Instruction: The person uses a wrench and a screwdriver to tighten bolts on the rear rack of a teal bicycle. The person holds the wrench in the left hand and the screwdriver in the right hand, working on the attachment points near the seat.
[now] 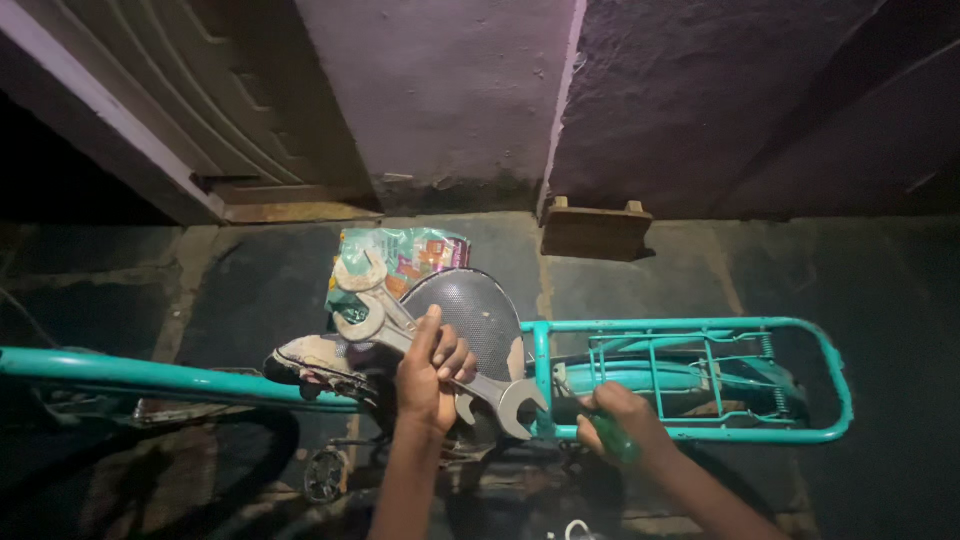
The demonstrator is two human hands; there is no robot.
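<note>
In the middle of the frame the left hand [432, 375] has its grip shut tight around two big grey spanners [440, 365] — their open ends stick out up to the left and down to the right. Just right of it, low in the frame, the right hand [612, 415] has its grip closed on a green handle [617, 440] of a tool; its tip is too dark to see. Both hands are over a teal bicycle [150, 375]. Behind the spanners sits the dark saddle [475, 310]. The teal rear rack [700, 375] fills the right side, touching the right hand. A bright printed packet [410, 255] lies on the stone floor [650, 280] above the saddle — near a small wooden block [597, 230] by the wall [450, 90].
</note>
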